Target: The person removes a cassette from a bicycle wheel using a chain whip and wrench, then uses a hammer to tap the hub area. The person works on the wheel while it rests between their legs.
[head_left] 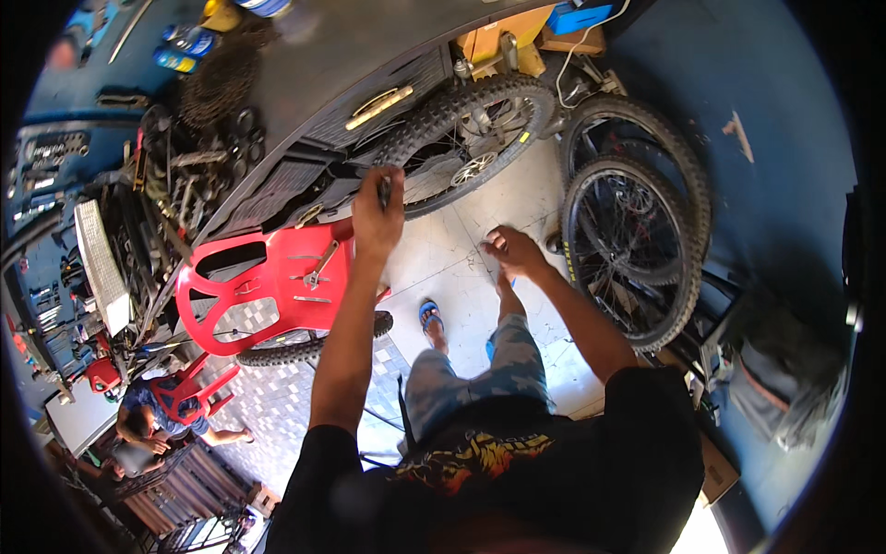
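My left hand [378, 217] is raised in front of a bicycle wheel [438, 111] with a knobby black tyre. Its fingers are closed around a small dark thing that I cannot make out. To its right and lower, my right hand [515, 252] hangs over the tiled floor with its fingers curled in; whatever they hold, if anything, is hidden. Left of my left forearm stands a red plastic chair [277, 314]. An adjustable wrench [319, 268] and a few thin tools lie on its red surface.
Bicycle wheels [683, 277] lean against the blue wall at right. A dark workbench [341, 37] runs across the top, with a sprocket cluster [221, 83] on it. Another tyre [286, 353] lies under the chair. People [152, 415] sit at lower left, near a red stool [198, 388].
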